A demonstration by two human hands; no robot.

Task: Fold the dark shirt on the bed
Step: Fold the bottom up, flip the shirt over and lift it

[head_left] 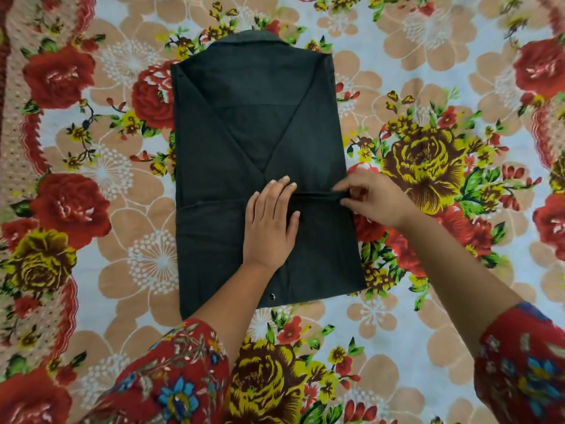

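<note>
The bed (428,56) fills the whole view, covered by a sheet printed with red and yellow roses and peach blossoms on a pale ground. In the middle of it lies the dark shirt (244,117), spread flat with its collar (260,38) at the far end and its hem nearest the person. Both long sides are folded inward, and their slanted edges meet in a V just above the middle. The result is a tall, narrow rectangle. A crosswise crease runs over the shirt just below the point of the V.

Two bare forearms reach in from the near edge, each coming out of a red flowered sleeve: the left sleeve (171,377) at the bottom centre-left, the right sleeve (526,362) at the bottom right corner.

The left grip (270,223) is released. It lies palm down on the shirt near the centre, fingers straight and close together, with the fingertips on the crease. The right grip (377,200) is at the shirt's right edge, where the thumb and fingers pinch a raised ridge of cloth (318,195) along that same crease. The rest of that hand is over the sheet just beside the shirt.

A small round metal snap (271,297) shows near the hem, close beside the left forearm.
</note>
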